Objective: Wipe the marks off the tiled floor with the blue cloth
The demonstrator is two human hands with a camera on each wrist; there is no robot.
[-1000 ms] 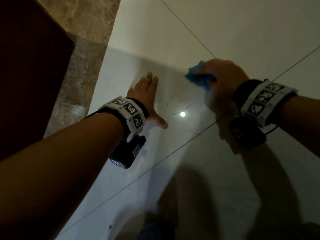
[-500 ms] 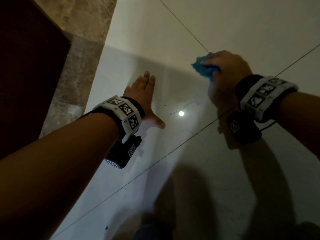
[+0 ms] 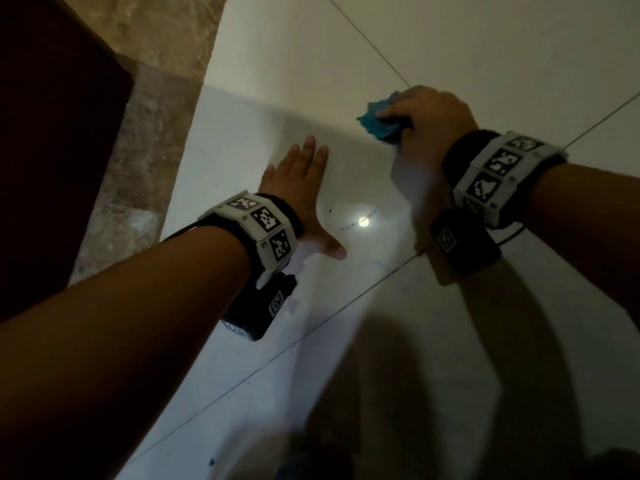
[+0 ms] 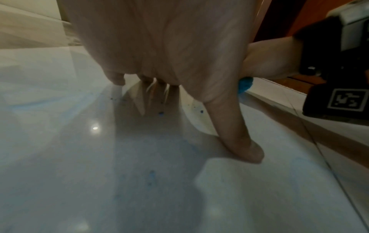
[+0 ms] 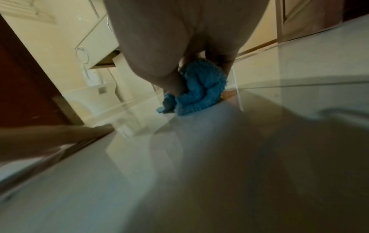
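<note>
- right hand (image 3: pixel 429 123) bunched round the blue microfibre cloth (image 3: pixel 379 121), pressing it onto the tiled floor (image 3: pixel 485 46); cloth sits at the far end of the stroke, just by the diagonal grout line (image 3: pixel 374 46)
- left hand (image 3: pixel 298 188) flat on the tile, fingers straight, thumb splayed out; it's a brace, holds nothing
- change: over the last second the cloth has travelled away from the body and a bit left; left hand hasn't shifted
- so the wiping stroke has run past the marks, not over them: faint blue scribble (image 3: pixel 349 227) beside the lamp reflection (image 3: pixel 363 221) is well short of the cloth, between the two hands
- left wrist view shows more blue specks (image 4: pixel 161 113) and a smear (image 4: pixel 151 176) under the left palm
- judgement: mid-task, marks remain; next stroke probably needs to pull back toward the scribble
</note>
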